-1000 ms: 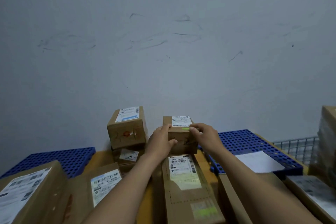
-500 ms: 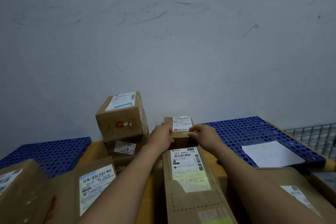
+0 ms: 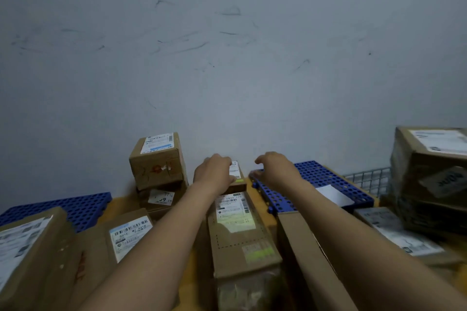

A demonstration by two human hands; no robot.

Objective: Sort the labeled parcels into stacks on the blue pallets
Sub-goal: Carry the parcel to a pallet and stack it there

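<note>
Cardboard parcel (image 3: 237,184) in grip of left hand (image 3: 214,171); right hand (image 3: 276,169) loose, empty, near blue pallet (image 3: 316,177).

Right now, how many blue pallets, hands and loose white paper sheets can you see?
Blue pallets: 2, the left pallet and the right pallet
Hands: 2, the left hand and the right hand
Loose white paper sheet: 1
Total: 5

1. From the small parcel (image 3: 237,175), a two-box stack (image 3: 158,164) blocks 9 o'clock.
2. The wall (image 3: 240,98) stands behind at 12 o'clock.
3. The blue pallet (image 3: 326,176) lies bare and open at 3 o'clock.
4. A long parcel (image 3: 237,232) crowds 6 o'clock.
</note>
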